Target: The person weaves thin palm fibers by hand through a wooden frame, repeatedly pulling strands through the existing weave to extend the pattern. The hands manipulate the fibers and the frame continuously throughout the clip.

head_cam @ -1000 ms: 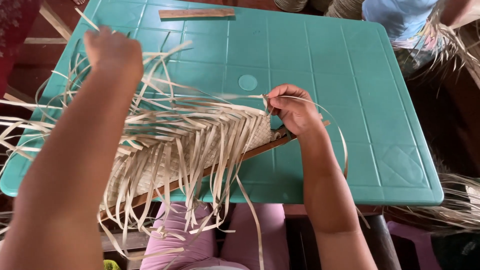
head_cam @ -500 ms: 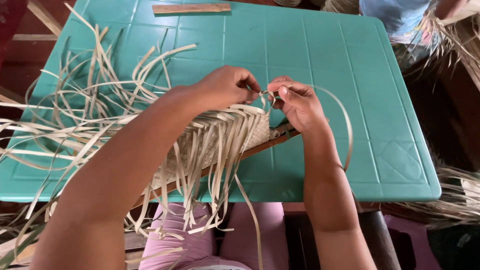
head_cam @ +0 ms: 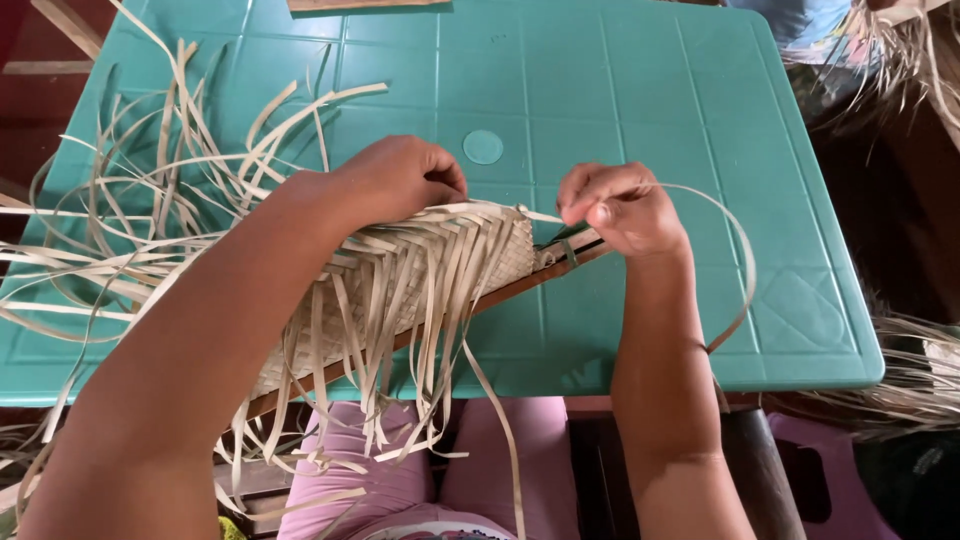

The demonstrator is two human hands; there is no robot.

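A half-woven mat of pale straw strips (head_cam: pixel 420 275) lies across the near edge of the green plastic table (head_cam: pixel 620 110), with loose strip ends hanging off the front and fanning out to the left. My left hand (head_cam: pixel 400 178) rests on the mat's top edge, fingers curled and pressing the weave. My right hand (head_cam: pixel 615 205) sits just right of the mat's end, pinching a long thin strip (head_cam: pixel 735 260) that loops out to the right and down. A brown wooden slat (head_cam: pixel 520 290) runs under the mat's front edge.
A flat wooden piece (head_cam: pixel 365 4) lies at the table's far edge. Another person in blue (head_cam: pixel 800 25) sits at the far right with bundles of straw. More straw (head_cam: pixel 915 375) lies on the floor at right. My pink-clad legs (head_cam: pixel 400 480) are under the table.
My left hand came down from the far left of the table onto the mat's top edge near the right hand. The right hand shifted slightly, still pinching its strip.
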